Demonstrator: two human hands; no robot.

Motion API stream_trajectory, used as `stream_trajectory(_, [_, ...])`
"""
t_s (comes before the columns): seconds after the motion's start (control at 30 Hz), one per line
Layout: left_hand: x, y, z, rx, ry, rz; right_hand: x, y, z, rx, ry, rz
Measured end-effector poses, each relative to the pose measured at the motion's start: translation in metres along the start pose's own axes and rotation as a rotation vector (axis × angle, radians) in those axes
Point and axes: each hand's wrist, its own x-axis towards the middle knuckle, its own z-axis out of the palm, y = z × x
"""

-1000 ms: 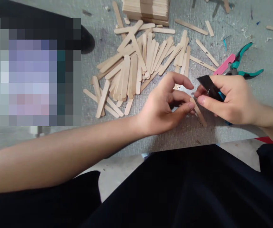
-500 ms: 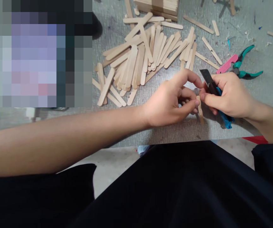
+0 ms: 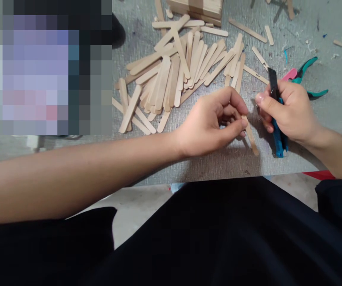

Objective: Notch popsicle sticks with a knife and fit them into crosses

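Observation:
Between the thumb and fingers of my left hand [image 3: 220, 121] is one end of a short wooden craft stick [image 3: 252, 137], which points down and to the right. To its right, my right hand [image 3: 288, 105] is wrapped round a blue utility knife [image 3: 278, 139]. The knife's dark blade [image 3: 273, 79] sticks out beyond my fingers, pointing away from me and apart from the stick. Beyond my left hand lies a loose pile of craft sticks [image 3: 165, 83]. Part of the held stick is hidden by my fingers.
Green-handled pliers [image 3: 318, 94] and a pink tool [image 3: 289, 74] lie behind my right hand. A stack of wooden pieces [image 3: 196, 8] sits at the far side. Notched sticks [image 3: 257, 74] and scraps lie around. The table's near edge [image 3: 218, 179] runs before my lap.
My right hand has drawn a little right, away from my left, and the knife has turned more upright in the view. More of the held stick shows, now slanting further right.

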Motion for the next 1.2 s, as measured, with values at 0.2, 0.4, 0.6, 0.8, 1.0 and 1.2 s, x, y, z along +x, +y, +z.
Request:
stream_trajectory(0.2, [0.001, -0.001, 0.0, 0.227, 0.277, 0.054, -0.013, -0.005, -0.007, -0.206, -0.04, -0.04])
stream_trajectory(0.4, [0.0, 0.002, 0.001, 0.338, 0.29, 0.016, -0.024, -0.01, -0.009, -0.606, -0.037, -0.144])
stream_trajectory(0.6, [0.0, 0.01, -0.003, 0.456, 0.247, -0.008, -0.039, -0.012, -0.003, -0.916, -0.171, -0.168])
stream_trajectory(0.8, [-0.004, 0.015, -0.004, 0.685, 0.127, 0.017, -0.044, -0.008, 0.0, -1.028, -0.181, -0.269])
stream_trajectory(1.0, [-0.008, 0.01, -0.004, 0.795, 0.044, 0.087, -0.046, -0.01, 0.006, -1.071, -0.199, -0.31])
stream_trajectory(1.2, [-0.011, 0.012, -0.003, 0.846, 0.009, 0.039, -0.043, -0.01, 0.008, -1.077, -0.165, -0.281])
